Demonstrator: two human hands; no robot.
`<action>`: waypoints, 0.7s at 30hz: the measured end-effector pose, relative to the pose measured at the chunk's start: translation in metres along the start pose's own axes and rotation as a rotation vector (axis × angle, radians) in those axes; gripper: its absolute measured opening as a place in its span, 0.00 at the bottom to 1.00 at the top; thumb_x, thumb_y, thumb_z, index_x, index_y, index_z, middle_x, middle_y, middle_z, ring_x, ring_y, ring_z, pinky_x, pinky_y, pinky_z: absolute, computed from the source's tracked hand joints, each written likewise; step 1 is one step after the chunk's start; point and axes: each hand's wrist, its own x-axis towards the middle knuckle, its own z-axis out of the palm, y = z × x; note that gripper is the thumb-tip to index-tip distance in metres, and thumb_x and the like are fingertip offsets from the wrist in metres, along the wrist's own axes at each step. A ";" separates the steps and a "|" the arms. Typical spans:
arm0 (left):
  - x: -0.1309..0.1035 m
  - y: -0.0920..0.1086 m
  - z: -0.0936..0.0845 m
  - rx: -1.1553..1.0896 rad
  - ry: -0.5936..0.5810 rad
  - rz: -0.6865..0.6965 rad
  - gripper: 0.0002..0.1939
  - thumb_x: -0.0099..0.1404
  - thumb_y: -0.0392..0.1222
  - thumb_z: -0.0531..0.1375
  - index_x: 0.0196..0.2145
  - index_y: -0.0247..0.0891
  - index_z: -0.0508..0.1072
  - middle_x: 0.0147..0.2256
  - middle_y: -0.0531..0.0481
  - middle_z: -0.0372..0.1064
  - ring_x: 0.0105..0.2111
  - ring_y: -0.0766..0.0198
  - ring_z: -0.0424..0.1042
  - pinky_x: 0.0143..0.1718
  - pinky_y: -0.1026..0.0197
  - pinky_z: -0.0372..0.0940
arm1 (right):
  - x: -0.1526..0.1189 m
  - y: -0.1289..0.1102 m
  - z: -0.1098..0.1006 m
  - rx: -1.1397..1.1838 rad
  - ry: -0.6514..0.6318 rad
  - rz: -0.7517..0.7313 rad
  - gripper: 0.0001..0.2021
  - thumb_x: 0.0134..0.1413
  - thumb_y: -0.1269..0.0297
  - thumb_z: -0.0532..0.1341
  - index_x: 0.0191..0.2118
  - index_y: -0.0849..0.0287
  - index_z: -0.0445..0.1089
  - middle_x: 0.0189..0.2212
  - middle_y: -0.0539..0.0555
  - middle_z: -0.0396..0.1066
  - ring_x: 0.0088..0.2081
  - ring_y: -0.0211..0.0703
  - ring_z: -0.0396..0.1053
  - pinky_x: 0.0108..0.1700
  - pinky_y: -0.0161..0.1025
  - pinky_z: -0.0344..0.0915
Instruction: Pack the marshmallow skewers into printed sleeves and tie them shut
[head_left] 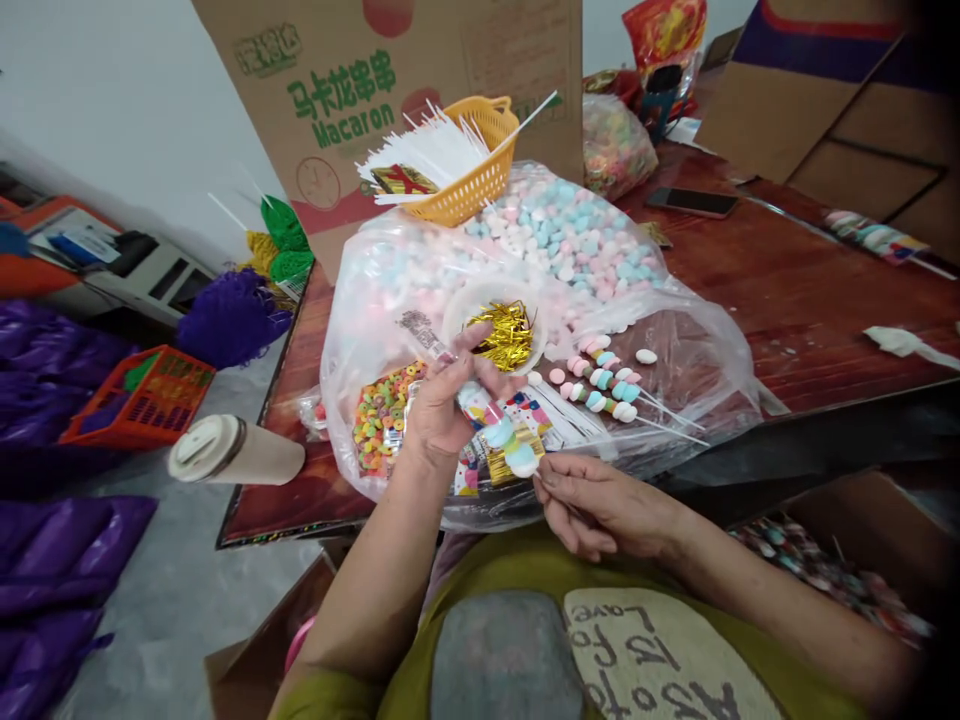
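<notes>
My left hand (442,405) is closed around a marshmallow skewer (519,455) in a see-through printed wrapper (424,332), whose far end sticks up past the fingers. Blue, white and green-yellow pieces show at the skewer's lower end. There my right hand (592,505) pinches the stick, with its other fingers curled beneath. Just under the skewer lie gold twist ties (517,460) and printed wrappers (466,472). White sticks (566,415) are beside them. Several unwrapped marshmallow skewers (600,400) rest on the plastic to the right.
A big plastic bag of pastel marshmallows (570,235) spreads over the table (720,270). On it are a bowl of gold ties (510,335), colourful cereal rings (382,415) and a yellow basket of sticks (487,185). A lidded cup (255,452) stands left; a phone (691,202) lies back right.
</notes>
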 end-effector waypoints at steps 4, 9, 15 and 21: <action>0.003 -0.006 0.010 -0.059 0.150 -0.007 0.10 0.62 0.46 0.58 0.28 0.37 0.70 0.11 0.62 0.54 0.12 0.73 0.57 0.29 0.63 0.66 | 0.001 0.001 0.000 -0.515 0.206 -0.201 0.16 0.61 0.53 0.47 0.31 0.58 0.61 0.16 0.45 0.62 0.16 0.31 0.52 0.19 0.31 0.51; 0.008 -0.009 0.005 -0.100 0.534 -0.008 0.20 0.64 0.56 0.52 0.24 0.37 0.65 0.10 0.60 0.52 0.11 0.72 0.57 0.27 0.63 0.66 | 0.005 0.007 -0.013 -1.400 0.773 -0.641 0.11 0.59 0.70 0.48 0.36 0.61 0.67 0.24 0.53 0.69 0.26 0.38 0.63 0.30 0.35 0.57; 0.008 -0.010 0.010 -0.136 0.605 -0.074 0.25 0.60 0.63 0.50 0.23 0.37 0.63 0.10 0.60 0.52 0.11 0.72 0.57 0.27 0.62 0.66 | 0.011 0.010 -0.012 -1.510 0.818 -0.775 0.09 0.57 0.73 0.50 0.34 0.61 0.67 0.23 0.53 0.68 0.27 0.39 0.65 0.31 0.35 0.59; 0.002 -0.032 0.017 -0.132 0.494 -0.053 0.28 0.56 0.68 0.51 0.24 0.38 0.65 0.11 0.60 0.53 0.15 0.70 0.61 0.34 0.58 0.68 | 0.015 -0.001 0.005 -1.020 0.630 -0.545 0.11 0.61 0.65 0.48 0.28 0.58 0.61 0.21 0.48 0.62 0.24 0.35 0.58 0.27 0.33 0.55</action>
